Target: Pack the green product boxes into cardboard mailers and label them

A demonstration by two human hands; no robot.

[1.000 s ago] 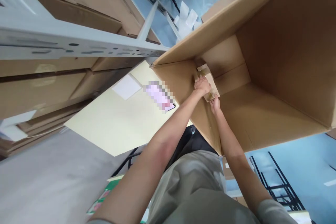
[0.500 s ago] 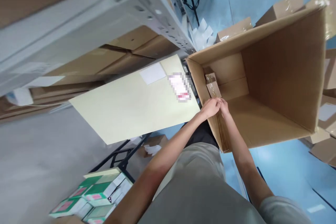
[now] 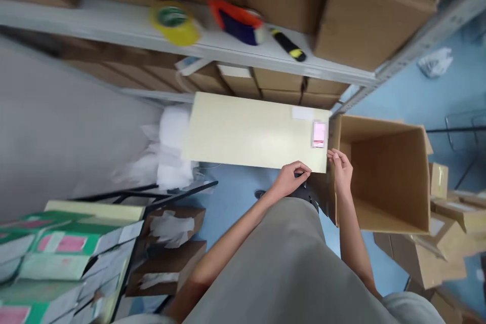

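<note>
My left hand is at the front edge of a pale cream board, near its right end. Its fingers curve loosely, with a gap towards the thumb and nothing visible in them. Just past the board's right end, my right hand is held at the near left side of a large open cardboard box. Its fingers are partly bent and look empty. On the board lie a phone-like device with a pink screen and a white paper slip.
Behind the board is a metal shelf with a yellow tape roll, a black-and-yellow cutter and cartons. Green-and-white packages are stacked at lower left. White wrapping material stands left; cardboard boxes lie at right.
My view has swung left. Both hands have left the small taped carton inside the large box; the left is now at the board's edge, the right beside the box's side.
</note>
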